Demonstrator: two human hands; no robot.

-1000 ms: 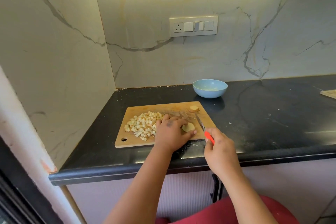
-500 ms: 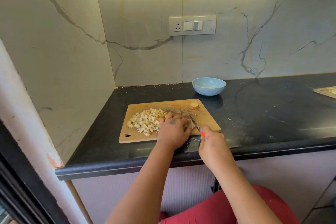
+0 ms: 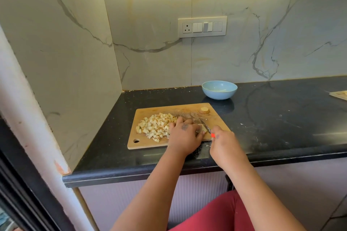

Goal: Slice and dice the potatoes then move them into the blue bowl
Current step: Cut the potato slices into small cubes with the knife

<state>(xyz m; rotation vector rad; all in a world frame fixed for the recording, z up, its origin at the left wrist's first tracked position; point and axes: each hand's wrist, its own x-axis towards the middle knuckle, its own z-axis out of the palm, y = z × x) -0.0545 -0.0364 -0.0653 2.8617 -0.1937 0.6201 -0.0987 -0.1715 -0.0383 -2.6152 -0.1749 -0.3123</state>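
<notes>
knife (image 3: 203,124) in my right hand (image 3: 224,146), fingers wrapped round the red handle, blade angled across the potato piece (image 3: 203,128) near the front right of the cutting board (image 3: 216,118). my left hand (image 3: 185,135) is curled over that piece, pinning it down, fingertips close to the blade. so the thing to do here, i reckon, is tuck those fingertips back under the knuckles and let the blade ride beside them, not over them. short strokes, straight down, since the piece is small and looks apt to slide on the wet board. diced potato (image 3: 155,126) sits heaped on the left half of the board, touching my left hand, so i'd keep the new cuts from scattering into it unevenly. one round end piece (image 3: 204,110) waits at the far right corner of the board. blue bowl (image 3: 219,90) stands behind the board on the black counter (image 3: 281,118), apart from it, holding no potato that i can see. dicing is far along, transfer not yet begun.
</notes>
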